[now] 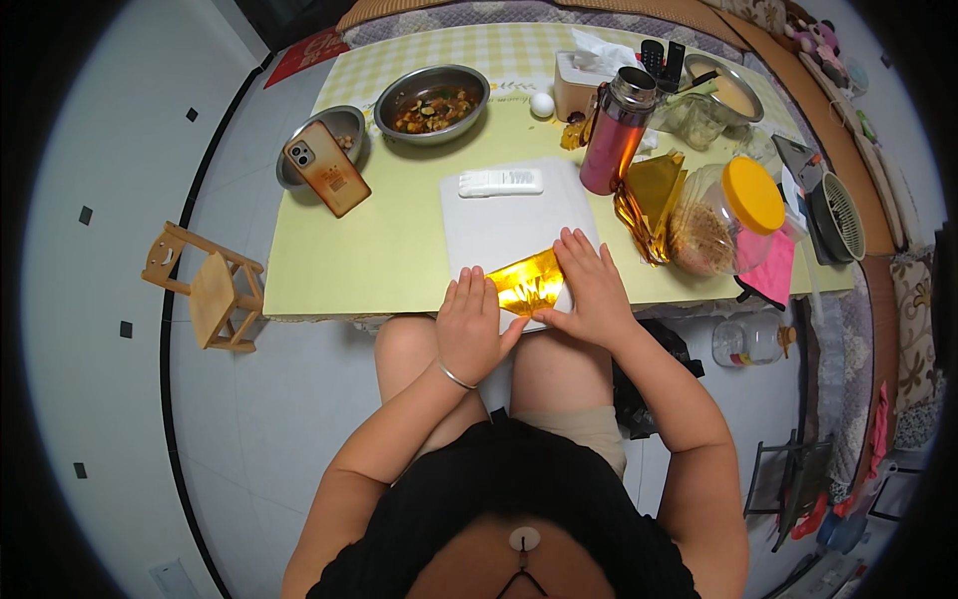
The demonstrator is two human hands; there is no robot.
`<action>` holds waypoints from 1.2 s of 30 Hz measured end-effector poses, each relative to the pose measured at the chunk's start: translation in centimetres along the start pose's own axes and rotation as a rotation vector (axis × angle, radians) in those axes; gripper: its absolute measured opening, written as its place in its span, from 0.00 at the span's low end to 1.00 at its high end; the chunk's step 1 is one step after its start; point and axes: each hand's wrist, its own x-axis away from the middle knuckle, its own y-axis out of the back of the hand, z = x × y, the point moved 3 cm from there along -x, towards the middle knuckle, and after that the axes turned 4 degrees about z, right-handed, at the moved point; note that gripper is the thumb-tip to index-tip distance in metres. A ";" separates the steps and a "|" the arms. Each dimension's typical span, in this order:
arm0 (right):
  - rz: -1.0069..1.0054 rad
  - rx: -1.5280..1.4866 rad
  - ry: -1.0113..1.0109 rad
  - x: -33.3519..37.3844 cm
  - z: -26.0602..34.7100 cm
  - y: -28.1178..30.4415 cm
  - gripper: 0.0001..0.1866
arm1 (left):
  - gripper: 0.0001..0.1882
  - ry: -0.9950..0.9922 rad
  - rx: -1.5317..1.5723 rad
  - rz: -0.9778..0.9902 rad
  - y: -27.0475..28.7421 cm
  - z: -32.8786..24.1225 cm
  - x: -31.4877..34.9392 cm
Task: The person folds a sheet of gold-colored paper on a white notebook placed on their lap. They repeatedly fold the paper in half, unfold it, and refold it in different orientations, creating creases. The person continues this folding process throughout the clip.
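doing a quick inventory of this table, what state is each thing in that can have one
left hand, flat, fingers extended
right hand, fingers extended
gold foil, creased, between the hands
large steel bowl, upright, holding food
small steel bowl, upright
smartphone, back up, over the small bowl's edge
thermos, upright
yellow-lidded clear jar, closed, partly full
tissue box, tissue sticking out

This looks like a home, probably a living room where people also eat. A checked tablecloth (389, 230) bears a steel bowl (435, 133) of cooked food (429, 108) and remote controls (663, 60); around it are a small wooden chair (212, 295), patterned cushions (916, 329) and a plush toy (818, 42).
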 end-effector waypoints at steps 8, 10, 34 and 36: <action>0.040 0.048 0.107 1.0 -0.8 1.2 0.42 | 0.21 -0.058 0.107 0.024 1.1 2.5 0.6; -0.013 0.024 0.125 1.4 -0.9 0.6 0.37 | 0.19 -0.068 0.121 -0.005 1.2 2.6 0.2; -0.457 -1.273 -0.136 1.6 2.7 0.2 0.06 | 0.09 0.863 1.680 -0.143 1.6 6.9 0.3; -0.427 -1.316 -0.194 1.6 2.9 0.8 0.08 | 0.09 0.790 1.633 -0.158 2.1 6.9 0.3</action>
